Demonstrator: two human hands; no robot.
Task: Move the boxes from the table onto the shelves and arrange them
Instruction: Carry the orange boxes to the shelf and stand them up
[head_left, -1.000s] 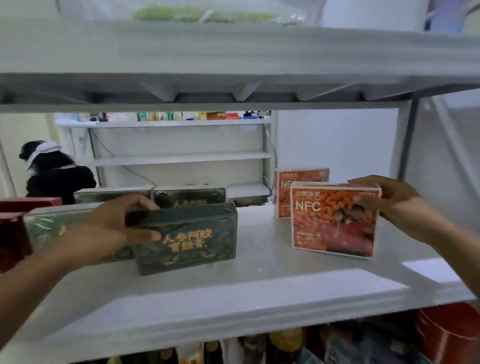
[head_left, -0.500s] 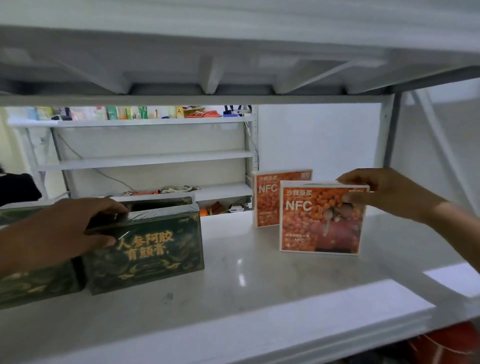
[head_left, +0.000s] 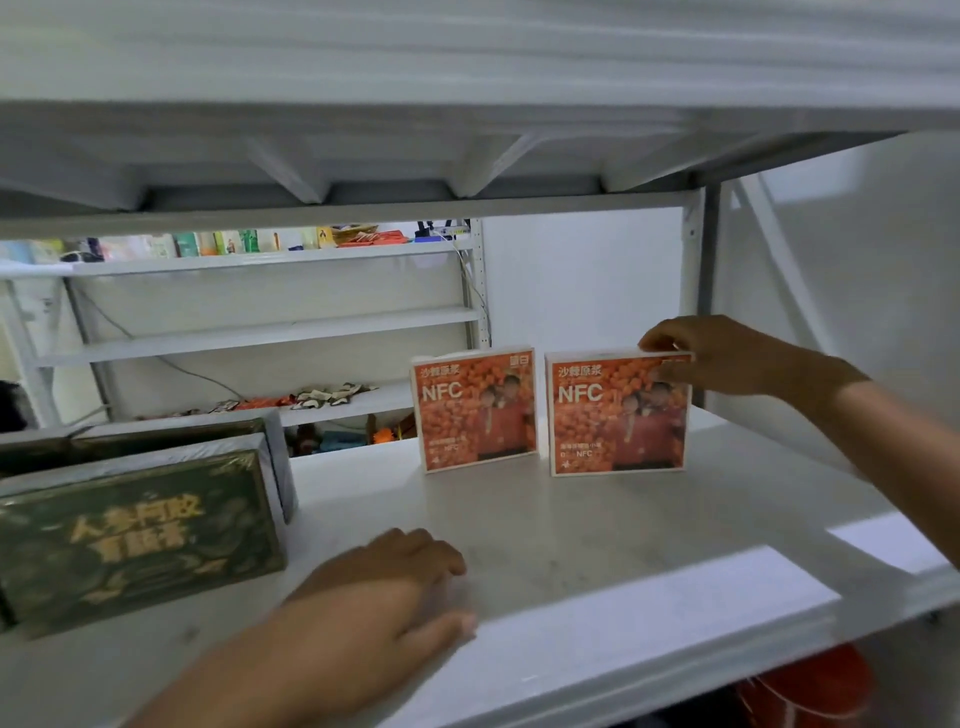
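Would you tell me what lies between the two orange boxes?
Nothing: the head view shows a narrow bare gap between the left orange box and the right orange box.

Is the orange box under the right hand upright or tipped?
Upright. The right orange box stands squarely on the shelf, front facing out; the right hand pinches its top corner.

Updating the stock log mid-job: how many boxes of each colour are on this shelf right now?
Orange NFC boxes: 2, with the right hand pinching the right one's top corner.
Green boxes: 2 plainly seen, one behind the other. The frame's left edge may cut off more.
Total: 4 in view.
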